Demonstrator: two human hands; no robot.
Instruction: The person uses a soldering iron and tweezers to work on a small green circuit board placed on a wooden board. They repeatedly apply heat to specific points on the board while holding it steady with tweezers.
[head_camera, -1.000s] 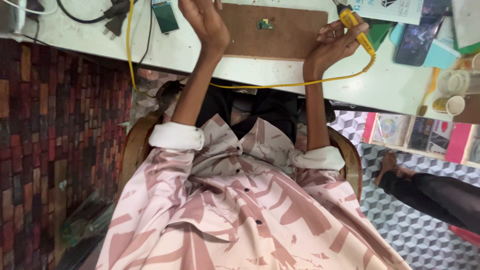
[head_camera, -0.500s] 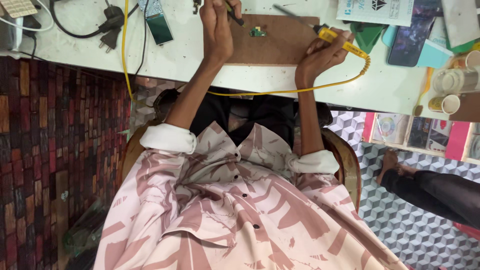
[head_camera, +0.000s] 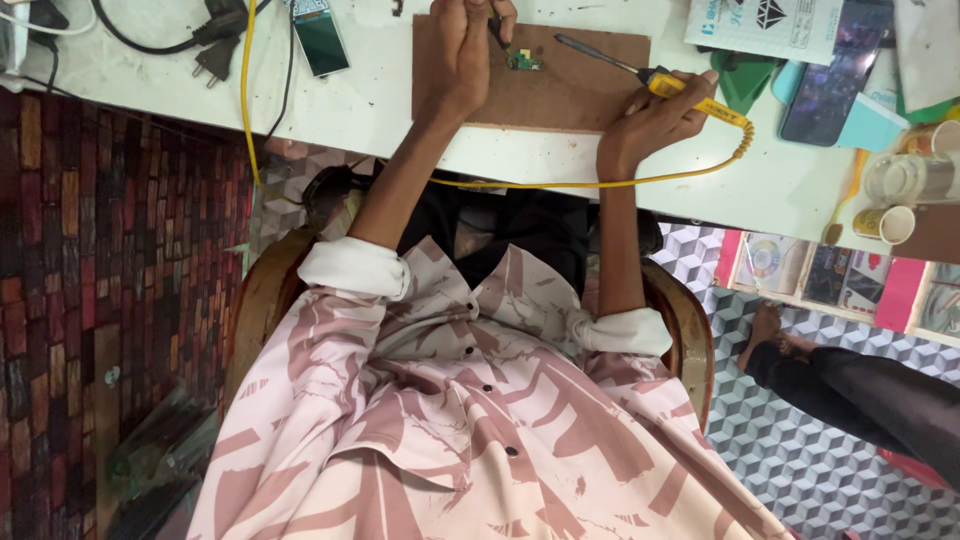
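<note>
A small green circuit board (head_camera: 522, 60) lies on a brown pad (head_camera: 560, 95) at the white table's near edge. My left hand (head_camera: 458, 50) rests on the pad just left of the board and pinches a thin dark tool (head_camera: 495, 30) whose tip points at it. My right hand (head_camera: 655, 120) grips a yellow-handled soldering iron (head_camera: 690, 95). Its metal tip (head_camera: 585, 48) reaches left over the pad, a little short of the circuit board. The iron's yellow cord (head_camera: 540, 183) runs along the table edge and loops up on the left.
A small dark-screened device (head_camera: 320, 38) and a black plug (head_camera: 215, 45) lie at the left of the white table (head_camera: 380, 100). A phone (head_camera: 835, 80), a green holder (head_camera: 745, 80) and cups (head_camera: 900, 185) crowd the right. Another person's foot (head_camera: 772, 330) rests on the patterned floor.
My left hand has closed on the thin tool and come down beside the circuit board. My right hand has lowered the soldering iron, so its tip now lies over the pad.
</note>
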